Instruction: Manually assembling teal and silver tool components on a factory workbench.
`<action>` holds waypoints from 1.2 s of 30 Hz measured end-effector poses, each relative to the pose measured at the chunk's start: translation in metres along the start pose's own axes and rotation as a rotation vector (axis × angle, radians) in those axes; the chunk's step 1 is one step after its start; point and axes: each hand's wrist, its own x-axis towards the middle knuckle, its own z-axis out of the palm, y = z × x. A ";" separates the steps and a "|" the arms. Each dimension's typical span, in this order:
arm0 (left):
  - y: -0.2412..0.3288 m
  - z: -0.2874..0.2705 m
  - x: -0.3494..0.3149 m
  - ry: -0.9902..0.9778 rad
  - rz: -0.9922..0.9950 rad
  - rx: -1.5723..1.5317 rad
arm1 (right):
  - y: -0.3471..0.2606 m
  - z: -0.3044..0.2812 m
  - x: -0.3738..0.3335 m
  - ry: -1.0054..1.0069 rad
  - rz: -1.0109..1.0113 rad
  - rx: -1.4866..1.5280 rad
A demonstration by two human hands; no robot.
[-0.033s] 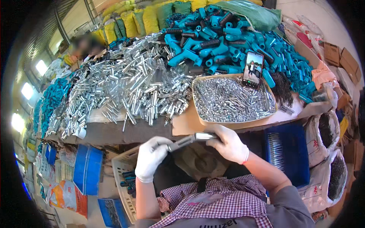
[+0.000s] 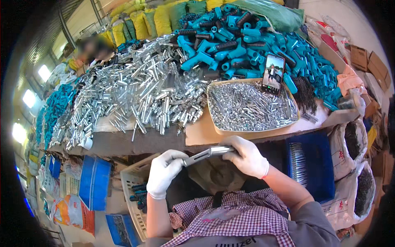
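Observation:
Both my hands wear white gloves and hold a silvery metal tube [image 2: 198, 157] in front of my apron, just off the table's near edge. A long slot runs along the tube's left part, and its right part is a brighter, smooth cylinder. My left hand [image 2: 163, 172] pinches the left end between thumb and fingers. Around the right end my right hand [image 2: 248, 156] is closed, hiding its tip. The tube tilts, with its right end farther from me.
On the table are a heap of metal tubes [image 2: 152, 90], a cream tray [image 2: 230, 131] of small metal parts, a phone [image 2: 273, 74] leaning at the tray, and teal handles [image 2: 230, 51]. A blue bin [image 2: 321, 164] holds metal rods at right. A cream crate [image 2: 131, 181] stands at left.
The tube has turned a little in my hands, and its slot shows more plainly. My hands stay in nearly the same place.

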 end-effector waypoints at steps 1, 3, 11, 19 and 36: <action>-0.002 0.003 -0.002 0.001 -0.011 -0.002 | 0.002 0.001 -0.005 -0.052 -0.052 -0.023; -0.002 0.008 -0.001 -0.096 0.068 0.260 | 0.003 0.005 -0.009 -0.141 -0.159 -0.020; -0.004 0.043 -0.004 -0.087 0.379 -0.135 | -0.007 0.028 -0.025 -0.341 0.262 1.257; -0.004 0.038 -0.025 0.277 0.490 0.242 | 0.013 -0.032 0.091 0.010 -0.276 -0.370; -0.023 0.035 -0.030 0.415 0.415 -0.112 | 0.047 -0.073 0.221 -0.006 -0.070 -0.412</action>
